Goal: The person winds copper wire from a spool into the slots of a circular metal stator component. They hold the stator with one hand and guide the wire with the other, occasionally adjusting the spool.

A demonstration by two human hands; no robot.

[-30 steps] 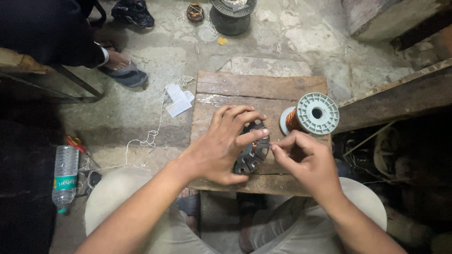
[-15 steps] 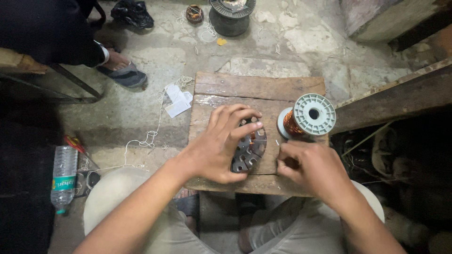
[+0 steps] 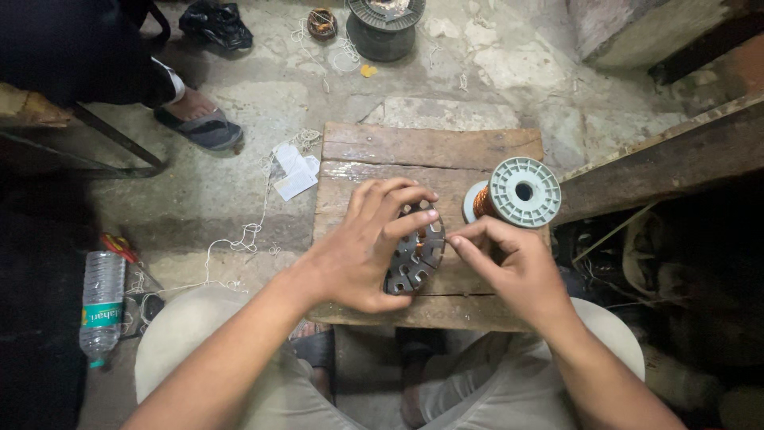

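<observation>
1. Left hand (image 3: pixel 362 251) wrapped over the slotted metal stator (image 3: pixel 414 256), fingers curled on its top rim, pinning it upright on the wooden board (image 3: pixel 430 147).
2. Right hand (image 3: pixel 517 267) pinched, fingertips at the stator's right edge; probably on thin wire, too fine to see.
3. Copper wire spool (image 3: pixel 513 193) sits just beside, likely feeding it.
</observation>
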